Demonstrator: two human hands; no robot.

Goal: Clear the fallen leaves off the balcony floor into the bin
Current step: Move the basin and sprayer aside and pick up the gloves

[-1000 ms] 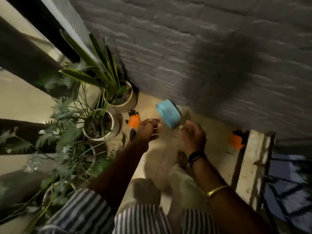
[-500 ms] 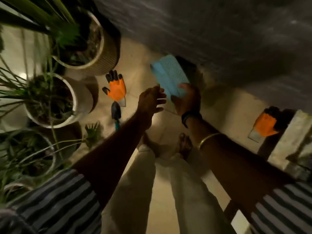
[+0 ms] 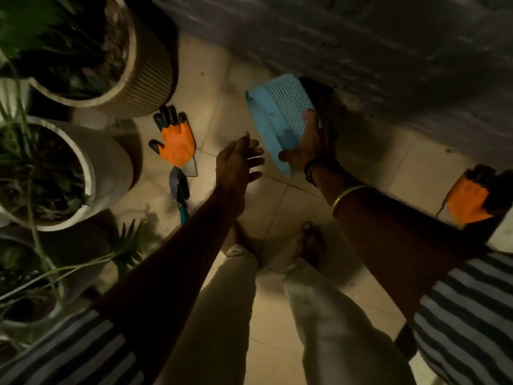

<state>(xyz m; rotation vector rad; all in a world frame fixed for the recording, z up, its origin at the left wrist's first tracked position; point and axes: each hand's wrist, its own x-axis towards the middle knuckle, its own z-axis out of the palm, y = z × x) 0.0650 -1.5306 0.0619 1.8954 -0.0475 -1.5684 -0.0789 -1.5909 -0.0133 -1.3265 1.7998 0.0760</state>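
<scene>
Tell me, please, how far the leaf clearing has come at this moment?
Done: the tiled floor around the feet shows no obvious leaves, though the light is dim. In hand: the right hand grips the blue mesh bin, tilted on its side near the brick wall; the left hand is open beside it, holding nothing. Left: the inside of the bin cannot be seen; an orange glove and a trowel lie unused.

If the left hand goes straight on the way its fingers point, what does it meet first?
Probably the blue bin, tilted in the right hand. The left hand points at its rim, though depth is unclear.
</scene>
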